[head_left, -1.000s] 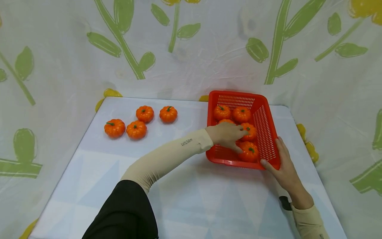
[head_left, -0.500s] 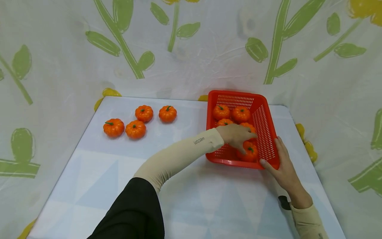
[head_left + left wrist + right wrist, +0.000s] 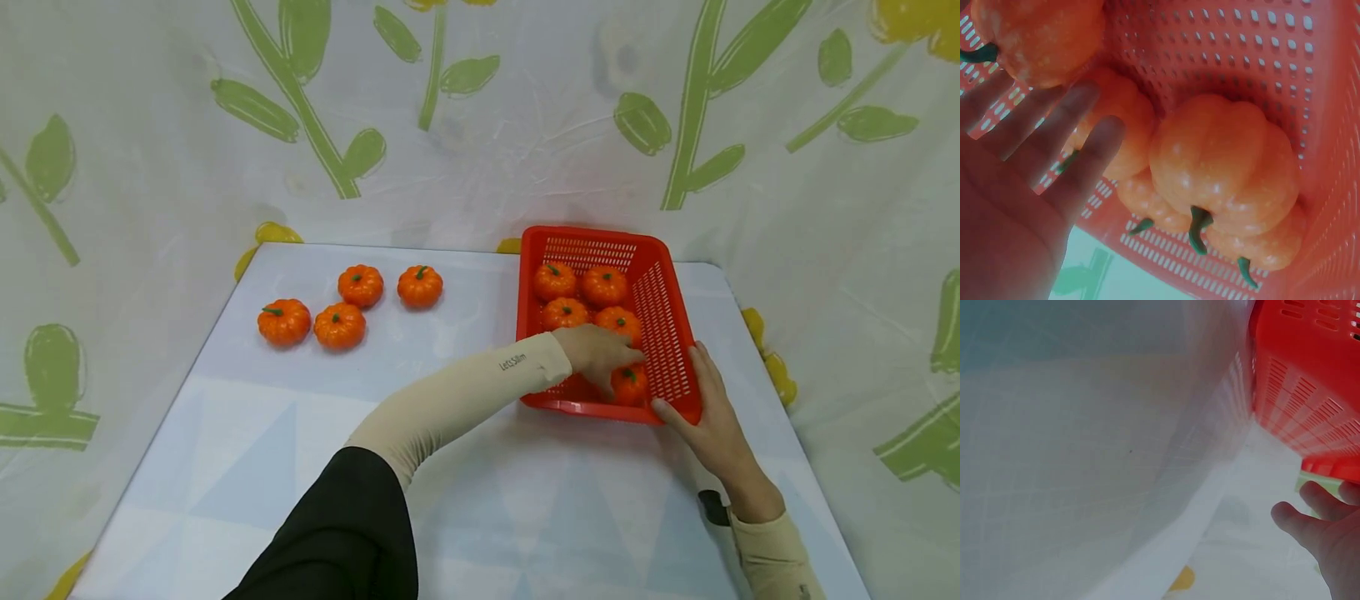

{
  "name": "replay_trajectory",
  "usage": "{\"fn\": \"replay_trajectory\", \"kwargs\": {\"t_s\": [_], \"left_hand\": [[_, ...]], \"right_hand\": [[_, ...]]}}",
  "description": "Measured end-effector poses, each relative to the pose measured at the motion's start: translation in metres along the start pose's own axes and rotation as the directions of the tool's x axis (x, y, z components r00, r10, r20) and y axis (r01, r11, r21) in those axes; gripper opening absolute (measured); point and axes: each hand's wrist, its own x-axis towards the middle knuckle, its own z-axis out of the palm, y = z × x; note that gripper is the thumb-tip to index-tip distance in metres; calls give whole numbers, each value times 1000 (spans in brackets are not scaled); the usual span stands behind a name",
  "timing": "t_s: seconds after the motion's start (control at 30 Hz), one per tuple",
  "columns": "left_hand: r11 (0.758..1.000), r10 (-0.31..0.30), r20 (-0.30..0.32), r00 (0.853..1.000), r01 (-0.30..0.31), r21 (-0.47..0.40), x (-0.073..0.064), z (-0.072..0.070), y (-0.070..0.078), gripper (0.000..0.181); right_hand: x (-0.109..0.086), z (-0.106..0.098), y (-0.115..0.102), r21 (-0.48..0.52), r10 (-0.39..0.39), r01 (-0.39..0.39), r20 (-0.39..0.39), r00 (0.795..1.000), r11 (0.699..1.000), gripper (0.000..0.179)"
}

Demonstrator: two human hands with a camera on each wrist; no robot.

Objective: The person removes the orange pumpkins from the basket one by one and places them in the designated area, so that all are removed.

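Note:
My left hand (image 3: pixel 600 353) reaches into a red plastic basket (image 3: pixel 652 243). In the head view it partly covers the front small orange pumpkin (image 3: pixel 630 385), with thumb and fingertips right at it. The left wrist view shows this hand (image 3: pixel 1029 169) with its fingers extended and apart, overlapping a pumpkin (image 3: pixel 1129 134); another pumpkin (image 3: pixel 1041 37) is beyond the fingertips. Several more pumpkins sit behind, such as the back-left one (image 3: pixel 555 281). My right hand (image 3: pixel 716 421) rests on the basket's front right corner, thumb on the front wall and straight fingers along the right side.
Several loose pumpkins lie at the table's back left, among them the leftmost one (image 3: pixel 284 322) and the one nearest the basket (image 3: pixel 420 287). The white and pale blue table (image 3: pixel 480 517) ends at a plant-printed fabric backdrop (image 3: pixel 480 167) behind the basket.
Inside the basket, my left hand has shifted right and slightly toward the front, uncovering more of the middle pumpkins. My right hand stays at the corner.

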Motion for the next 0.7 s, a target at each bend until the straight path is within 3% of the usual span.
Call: {"fn": "replay_trajectory", "kwargs": {"t_s": [0.33, 0.7], "left_hand": [[1000, -2, -39, 999, 2, -10, 2, 4, 4, 80], [999, -6, -38, 999, 4, -52, 5, 6, 3, 80]], "right_hand": [[0, 0, -1, -2, 1, -1, 1, 1000, 1000, 98], [0, 0, -1, 10, 5, -5, 0, 1000, 1000, 98]]}}
